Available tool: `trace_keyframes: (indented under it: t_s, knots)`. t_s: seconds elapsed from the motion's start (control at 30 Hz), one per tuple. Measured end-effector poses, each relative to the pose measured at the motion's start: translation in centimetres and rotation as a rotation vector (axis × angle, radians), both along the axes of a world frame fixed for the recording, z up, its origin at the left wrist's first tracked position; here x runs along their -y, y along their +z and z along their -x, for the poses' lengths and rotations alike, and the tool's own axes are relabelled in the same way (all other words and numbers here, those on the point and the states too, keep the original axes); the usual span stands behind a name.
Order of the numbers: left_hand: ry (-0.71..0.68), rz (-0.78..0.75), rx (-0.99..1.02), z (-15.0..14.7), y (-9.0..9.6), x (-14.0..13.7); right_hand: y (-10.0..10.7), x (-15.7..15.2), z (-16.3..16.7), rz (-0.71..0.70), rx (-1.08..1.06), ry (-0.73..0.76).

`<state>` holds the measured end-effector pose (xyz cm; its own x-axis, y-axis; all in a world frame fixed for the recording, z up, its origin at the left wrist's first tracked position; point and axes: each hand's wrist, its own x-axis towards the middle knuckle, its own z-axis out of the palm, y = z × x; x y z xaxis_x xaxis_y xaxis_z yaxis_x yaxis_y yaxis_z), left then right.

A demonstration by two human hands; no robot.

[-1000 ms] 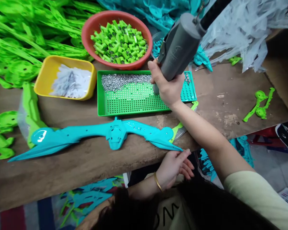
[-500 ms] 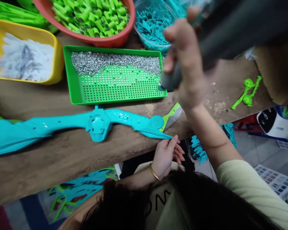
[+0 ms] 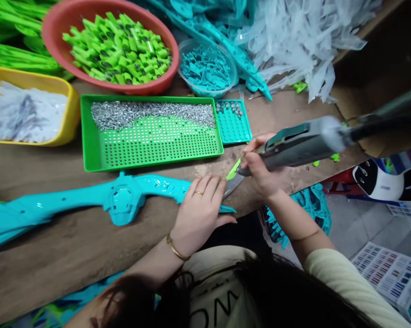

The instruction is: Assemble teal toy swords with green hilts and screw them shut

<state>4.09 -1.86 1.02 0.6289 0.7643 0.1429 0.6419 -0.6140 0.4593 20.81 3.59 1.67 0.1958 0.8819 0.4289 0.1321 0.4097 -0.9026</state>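
Observation:
A turquoise plastic toy bow [image 3: 89, 193] lies along the bench's near side. Over its right end is my left hand [image 3: 200, 205], fingers close together on top and thumb along the near edge, holding it down; the joint beneath is hidden. A lime-green and grey blade-shaped piece [image 3: 233, 182] sticks out beyond my fingertips. My right hand [image 3: 260, 168] is closed around a grey electric screwdriver [image 3: 290, 148], held slanting with its nose down at the blade piece. Whether its bit sits on a screw cannot be seen.
Behind the bow stand a green tray [image 3: 157, 161] of small screws, a turquoise tray [image 3: 234, 130] with small round metal pieces, a yellow bin [image 3: 69, 118], a red bowl [image 3: 48, 32] of green parts and a clear tub [image 3: 233, 79]. A cardboard box [image 3: 390, 59] is at right.
The screwdriver has come down from above the bench to the blade piece. My left hand has shifted from the bow's tip onto its right end. The view has tilted, showing more at the back.

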Motion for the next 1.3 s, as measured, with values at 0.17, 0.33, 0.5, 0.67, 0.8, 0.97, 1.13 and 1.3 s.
trace_keyframes:
  t_s: [0.17, 0.33, 0.5, 0.67, 0.8, 0.97, 1.13, 1.3]
  knots:
    - [-0.021, -0.162, -0.117, -0.1, -1.4, -0.2, -1.5, 0.3, -0.3, 0.13, 0.034, 0.047]
    - [-0.017, -0.189, -0.115, 0.1, -1.2, 0.1, 2.2, -1.0, 1.2, 0.138, -0.057, 0.078]
    - [0.003, -0.197, -0.128, 0.1, -1.2, 0.1, 3.7, -6.8, 5.8, 0.048, -0.078, -0.076]
    - [0.009, -0.18, -0.148, 0.1, -1.2, 0.4, -0.2, -10.9, 8.7, 0.165, -0.003, -0.071]
    - [0.016, -0.176, -0.156, 0.2, -1.2, 0.5, -2.2, -11.3, 8.4, 0.194, 0.161, -0.015]
    - [0.02, -0.185, -0.153, 0.3, -1.3, 0.6, -2.1, -10.7, 8.0, 0.117, 0.102, 0.008]
    - [0.016, -0.177, -0.16, 0.1, -1.4, 0.7, -2.7, -10.8, 8.2, 0.146, 0.2, 0.08]
    - [0.018, -0.121, -0.183, 0.2, -0.7, 0.6, -0.3, -10.3, 7.2, 0.032, 0.17, 0.026]
